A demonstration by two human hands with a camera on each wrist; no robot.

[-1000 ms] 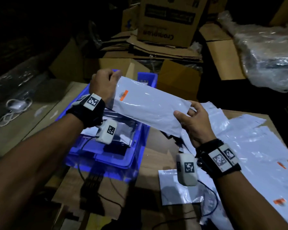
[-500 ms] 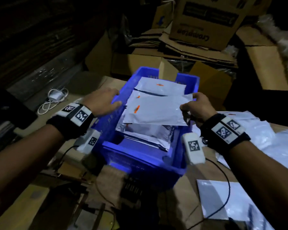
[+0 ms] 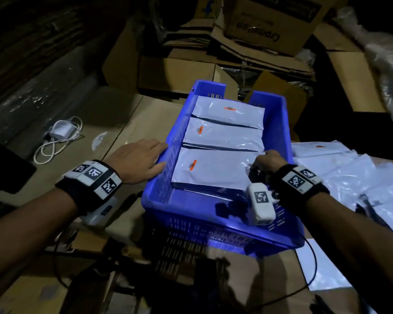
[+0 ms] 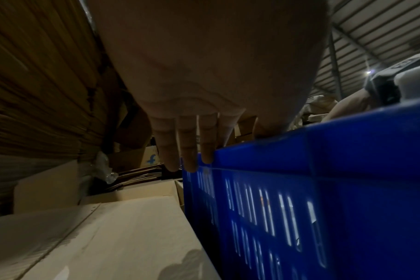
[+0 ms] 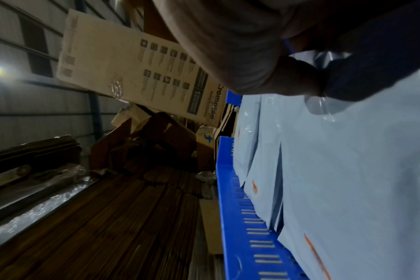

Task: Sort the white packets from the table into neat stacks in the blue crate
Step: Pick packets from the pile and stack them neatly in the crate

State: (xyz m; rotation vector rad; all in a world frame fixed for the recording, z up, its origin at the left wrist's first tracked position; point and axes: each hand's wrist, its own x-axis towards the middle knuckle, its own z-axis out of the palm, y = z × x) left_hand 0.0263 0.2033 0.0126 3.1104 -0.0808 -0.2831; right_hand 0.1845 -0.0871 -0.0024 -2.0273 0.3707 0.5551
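Observation:
The blue crate (image 3: 171, 141) stands mid-table with three rows of white packets inside. My right hand (image 3: 266, 161) pinches the right edge of the nearest white packet (image 3: 213, 171), which lies flat on top of the near stack. Behind it lie the middle stack (image 3: 225, 137) and the far stack (image 3: 232, 114). My left hand (image 3: 136, 159) rests with straight fingers on the crate's left rim. In the left wrist view the fingertips (image 4: 192, 151) touch the crate (image 4: 324, 189) top edge. The right wrist view shows the thumb (image 5: 297, 79) pressed on the packet (image 5: 360, 189).
Several loose white packets (image 3: 349, 173) are spread on the table right of the crate. A white charger with cable (image 3: 59, 130) lies at the left. Cardboard boxes (image 3: 270, 19) and flattened cartons crowd the back. A wrapped plastic bundle (image 3: 386, 64) sits far right.
The packet held up by both hands has come down flat onto the near stack in the crate. My left hand let go and moved to the crate's left rim.

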